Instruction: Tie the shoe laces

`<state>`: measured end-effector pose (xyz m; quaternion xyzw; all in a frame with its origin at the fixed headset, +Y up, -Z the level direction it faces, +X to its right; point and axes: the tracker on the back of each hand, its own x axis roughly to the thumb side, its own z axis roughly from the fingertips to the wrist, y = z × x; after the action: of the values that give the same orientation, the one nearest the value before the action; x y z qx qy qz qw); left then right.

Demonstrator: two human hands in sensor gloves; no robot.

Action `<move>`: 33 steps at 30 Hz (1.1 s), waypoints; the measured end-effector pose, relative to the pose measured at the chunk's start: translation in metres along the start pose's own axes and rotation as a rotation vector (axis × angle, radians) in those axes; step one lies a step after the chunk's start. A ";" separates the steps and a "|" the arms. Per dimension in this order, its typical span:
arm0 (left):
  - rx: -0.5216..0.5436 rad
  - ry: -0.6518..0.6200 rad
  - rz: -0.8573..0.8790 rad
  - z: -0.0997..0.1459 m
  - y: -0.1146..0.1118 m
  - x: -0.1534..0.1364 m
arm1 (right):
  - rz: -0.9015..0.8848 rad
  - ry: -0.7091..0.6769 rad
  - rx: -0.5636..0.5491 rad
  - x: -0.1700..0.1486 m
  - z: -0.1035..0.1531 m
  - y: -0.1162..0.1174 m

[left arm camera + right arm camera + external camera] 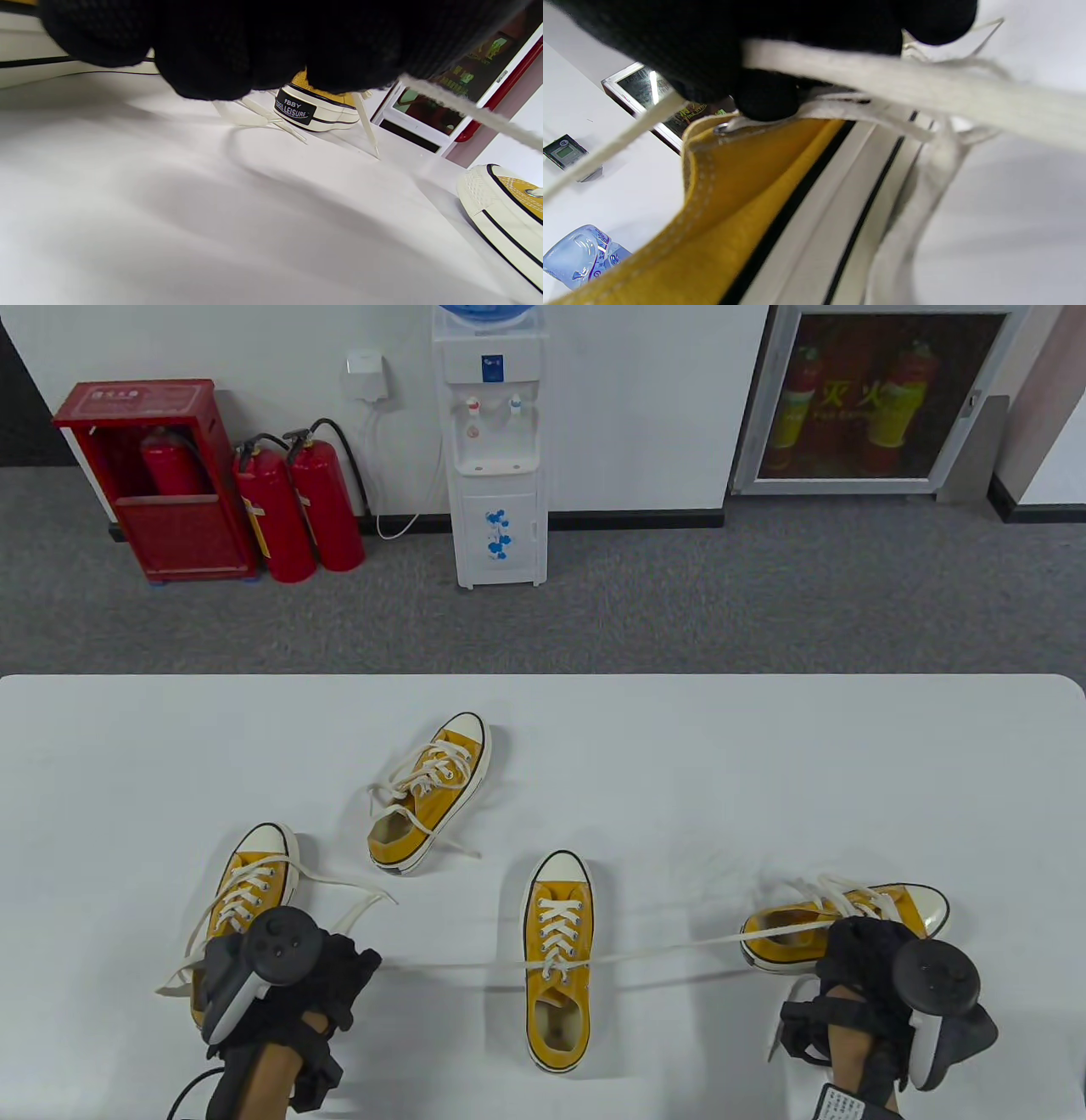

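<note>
Four yellow canvas shoes with white laces lie on the white table (764, 780). The right shoe (899, 903) lies on its side. My right hand (857, 950) rests on it and grips one of its laces (925, 84) against the yellow upper (746, 203). A second lace (662, 954) runs taut from that shoe, across the middle shoe (556, 984), to my left hand (339, 976). My left hand pinches this lace (466, 110) and hovers by the heel of the left shoe (250, 882). A far shoe (433, 793) lies untied.
Loose laces of the left shoe (356, 899) and the far shoe trail over the table. The left wrist view shows a shoe heel (314, 112) ahead and a toe cap (500, 212) at right. Beyond the table's far edge are a water dispenser (496, 449) and fire extinguishers (297, 509).
</note>
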<state>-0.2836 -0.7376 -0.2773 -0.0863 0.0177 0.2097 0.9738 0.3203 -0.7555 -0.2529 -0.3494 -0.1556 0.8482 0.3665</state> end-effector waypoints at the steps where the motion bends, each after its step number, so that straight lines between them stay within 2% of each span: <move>1: 0.005 -0.002 0.003 0.000 0.000 0.000 | -0.002 -0.003 0.006 0.001 0.000 0.000; 7: 0.030 -0.030 0.042 0.002 0.002 0.003 | 0.067 -0.069 0.019 0.018 0.008 -0.005; 11: 0.046 -0.043 0.045 0.004 0.004 0.005 | 0.098 -0.219 -0.001 0.041 0.024 -0.007; 16: 0.050 -0.060 0.052 0.004 0.003 0.008 | 0.126 -0.455 0.052 0.070 0.052 0.006; 20: 0.050 -0.073 0.043 0.004 0.002 0.011 | 0.149 -0.601 0.137 0.087 0.074 0.021; 25: 0.051 -0.080 0.044 0.004 0.001 0.011 | 0.207 -0.715 0.256 0.100 0.097 0.043; 27: 0.049 -0.081 0.045 0.004 0.001 0.012 | 0.230 -0.735 0.309 0.103 0.104 0.054; 29: 0.045 -0.081 0.043 0.005 0.001 0.012 | 0.249 -0.736 0.439 0.104 0.113 0.071; 33: 0.044 -0.080 0.044 0.005 0.001 0.013 | 0.347 -0.730 0.577 0.104 0.126 0.099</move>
<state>-0.2726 -0.7306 -0.2734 -0.0562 -0.0148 0.2341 0.9705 0.1295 -0.7479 -0.2653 0.0653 0.0280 0.9721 0.2236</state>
